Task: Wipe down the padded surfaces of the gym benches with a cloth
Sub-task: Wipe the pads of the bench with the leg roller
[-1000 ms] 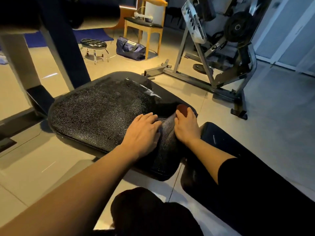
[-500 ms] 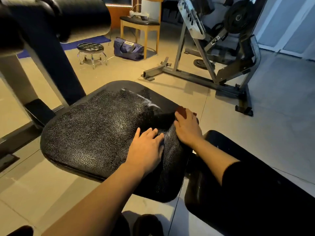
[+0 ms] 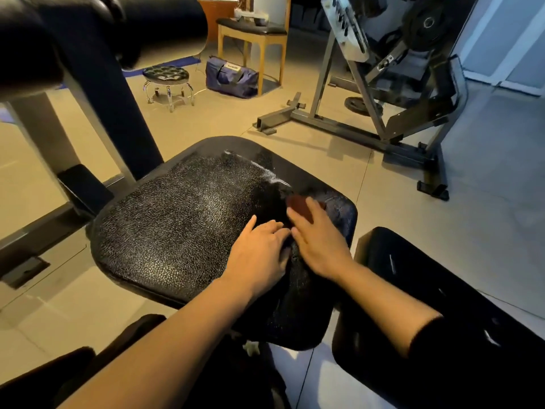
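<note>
Centrally, one black padded seat (image 3: 182,231), cracked grain surface, wet sheen across the far middle; mounted just ahead of a second dark pad (image 3: 442,305) at lower right. Left hand (image 3: 259,255): palm down on the near right part of the seat, fingers straight and close together, pressing flat. Right hand (image 3: 320,240): palm down just beside the left, fingertips touching it, fingers extended over a reddish-brown cloth (image 3: 296,202), which lies on the seat's far right corner and shows only past the fingertips; whether the thumb pinches the cloth cannot be told. Overhead left: one black roller pad (image 3: 153,25) on a dark upright. Background floor: one tufted stool (image 3: 166,76), one navy bag (image 3: 231,78) beside a wooden chair (image 3: 256,36), one grey weight machine (image 3: 392,84) with plates
</note>
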{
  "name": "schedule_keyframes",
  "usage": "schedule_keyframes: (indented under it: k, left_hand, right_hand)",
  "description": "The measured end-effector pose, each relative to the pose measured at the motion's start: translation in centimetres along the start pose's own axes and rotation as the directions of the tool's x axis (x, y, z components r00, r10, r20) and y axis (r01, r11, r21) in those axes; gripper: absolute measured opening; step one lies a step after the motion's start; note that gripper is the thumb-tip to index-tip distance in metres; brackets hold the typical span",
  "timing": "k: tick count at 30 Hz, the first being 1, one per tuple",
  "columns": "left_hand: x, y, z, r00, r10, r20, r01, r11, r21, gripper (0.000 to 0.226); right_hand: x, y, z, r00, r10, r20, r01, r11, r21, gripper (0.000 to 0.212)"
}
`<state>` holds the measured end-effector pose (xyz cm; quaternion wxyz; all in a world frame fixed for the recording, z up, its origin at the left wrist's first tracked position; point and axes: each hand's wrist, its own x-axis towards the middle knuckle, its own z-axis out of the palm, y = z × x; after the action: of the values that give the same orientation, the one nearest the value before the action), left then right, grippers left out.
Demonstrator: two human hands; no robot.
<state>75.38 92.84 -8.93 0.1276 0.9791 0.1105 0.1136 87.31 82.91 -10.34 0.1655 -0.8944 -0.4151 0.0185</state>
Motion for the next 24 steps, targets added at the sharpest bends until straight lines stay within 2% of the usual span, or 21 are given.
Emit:
schedule_keyframes:
  k: [2,4,6,8,10,11,14,16,19,21,24]
  left_hand:
    - [0.5,-1.2,-1.0,0.999,-0.023,-0.043,0.023,1.0,0.0,0.039]
    - [1.2,-2.7,-1.9,0.999,-0.046,-0.017,0.047,0.998,0.036,0.045]
    - [1.9,-4.0,-2.7,0.996,-0.061,0.071,0.056,0.995,0.081,0.052]
    - [2.2,-4.7,-3.0,0.985,-0.081,0.149,0.065,0.992,0.113,0.056]
    - [2.1,-5.1,-2.8,0.979,-0.096,0.18,0.074,0.989,0.128,0.056]
    - [1.9,-5.2,-2.6,0.979,-0.098,0.181,0.074,0.988,0.132,0.056]
    - [1.7,-5.5,-2.3,0.983,-0.092,0.161,0.071,0.988,0.134,0.057]
    - [2.1,-6.2,-2.5,0.984,-0.079,0.159,0.057,0.989,0.134,0.056]
    - [2.8,-7.5,-3.4,0.984,-0.077,0.163,0.053,0.988,0.144,0.053]
    - [3.4,-8.4,-3.9,0.981,-0.1,0.169,0.074,0.985,0.154,0.052]
    - [4.1,-9.3,-4.2,0.975,-0.137,0.174,0.108,0.981,0.164,0.055]
  right_hand:
    - [-3.5,-0.9,0.1,0.995,-0.101,0.003,0.101,0.995,0.02,0.05]
    - [-2.2,0.2,-0.6,0.992,-0.129,-0.015,0.128,0.99,-0.052,0.049]
    - [2.3,1.5,-0.9,0.999,-0.037,0.002,0.037,0.993,-0.108,0.048]
    - [6.9,1.9,-0.9,0.997,0.08,0.016,-0.079,0.995,-0.058,0.048]
    - [8.9,1.0,-0.1,0.992,0.127,-0.015,-0.127,0.991,-0.049,0.048]
    - [8.4,0.1,0.2,0.994,0.106,-0.01,-0.107,0.992,-0.062,0.049]
    - [3.4,-1.4,0.2,0.99,-0.132,0.04,0.134,0.99,-0.04,0.05]
    - [1.6,-0.5,-0.3,0.975,-0.21,0.065,0.213,0.977,-0.032,0.05]
    - [6.2,1.1,-0.5,0.992,-0.114,0.054,0.12,0.982,-0.146,0.049]
    - [10.8,0.1,0.0,0.998,0.0,0.07,0.009,0.992,-0.123,0.049]
    - [13.8,-2.6,0.9,1.0,0.006,0.018,-0.004,0.995,-0.098,0.049]
